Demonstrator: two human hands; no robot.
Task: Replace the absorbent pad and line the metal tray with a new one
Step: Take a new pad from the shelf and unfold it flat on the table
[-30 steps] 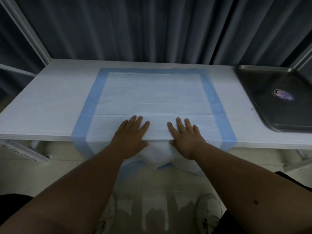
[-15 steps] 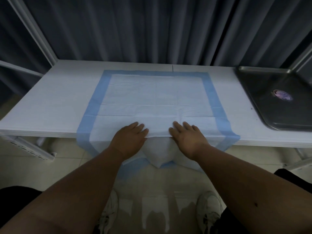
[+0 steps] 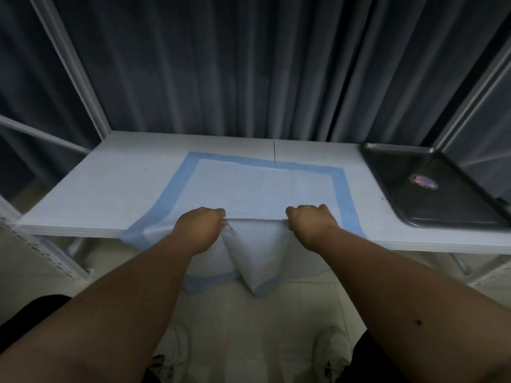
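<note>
Lying flat across the middle of the white table (image 3: pixel 91 194), the absorbent pad (image 3: pixel 257 189) shows a white quilted centre framed by a light blue border. Its far edge runs near the back of the tabletop, while its near part spills over the front edge and hangs toward the floor in loose folds, one of them ending in a blue-edged point between the two forearms.

Both hands sit at the table's front edge, side by side with a stretch of pad between them. The left hand (image 3: pixel 200 226) is curled into a fist, its fingers gathering the pad fabric at the fold line. The right hand (image 3: pixel 311 221) is curled the same way and grasps the pad a little further right, just inside the right blue border. The fabric between the two fists is drawn into a straight line.

Well to the right of the pad, on the same table, rests the metal tray (image 3: pixel 414 222), dark and shallow with a raised rim, apart from the pad. A small purplish patch (image 3: pixel 424 181) shows on its floor; what it is I cannot tell.

Behind the table hangs a dark pleated curtain (image 3: pixel 235 64), crossed by pale frame bars (image 3: pixel 72 64) at left and right. Below, two white shoes (image 3: pixel 333 352) stand on a pale tiled floor.
</note>
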